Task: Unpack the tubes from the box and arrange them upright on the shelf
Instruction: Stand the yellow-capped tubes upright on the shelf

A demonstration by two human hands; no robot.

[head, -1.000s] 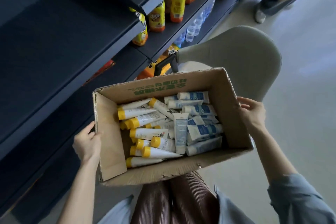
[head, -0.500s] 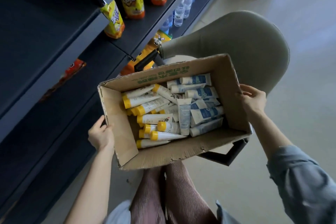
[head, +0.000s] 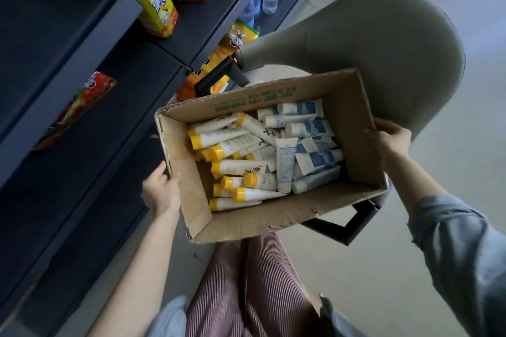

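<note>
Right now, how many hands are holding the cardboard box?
2. The left hand grips the left wall of the cardboard box; the right hand grips its right wall. No others show.

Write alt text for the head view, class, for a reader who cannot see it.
The left hand and right hand hold an open cardboard box by its short sides over a grey chair. Inside lie jumbled yellow-capped tubes and blue-and-white tubes. A dark shelf with snack bags stands to the left.

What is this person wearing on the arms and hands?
The left hand and right hand are bare: no gloves, rings or watch visible. A grey-blue sleeve covers the right arm to mid-forearm; the left sleeve ends near the elbow.
</note>
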